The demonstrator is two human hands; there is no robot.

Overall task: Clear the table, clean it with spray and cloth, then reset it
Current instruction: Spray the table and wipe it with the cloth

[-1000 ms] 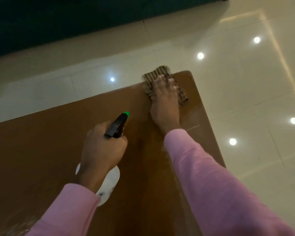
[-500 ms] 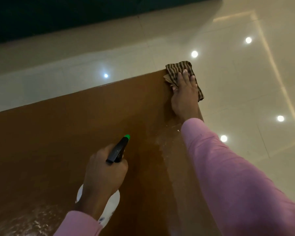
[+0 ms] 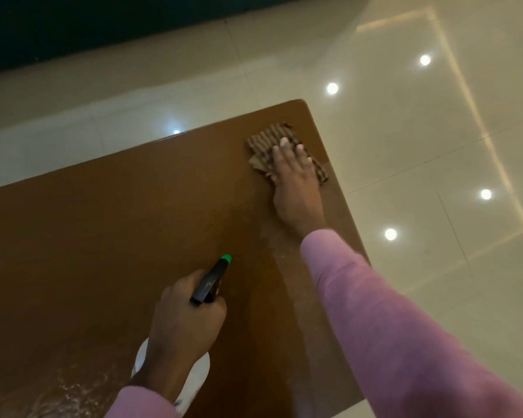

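Observation:
A brown wooden table fills the lower left of the view. My right hand lies flat with straight fingers on a striped brown cloth near the table's far right corner. My left hand grips the neck of a white spray bottle with a black head and green nozzle tip, held above the table's near middle. The bottle's body is mostly hidden under my hand and wrist. Wet streaks show on the table at the lower left and beside my right sleeve.
Glossy cream floor tiles with bright light reflections surround the table on the far side and the right. A dark piece of furniture runs along the top of the view. The table's right edge lies just beside the cloth.
My right hand has slid the cloth back from the table's far right corner edge inward onto the surface. My left hand keeps holding the spray bottle.

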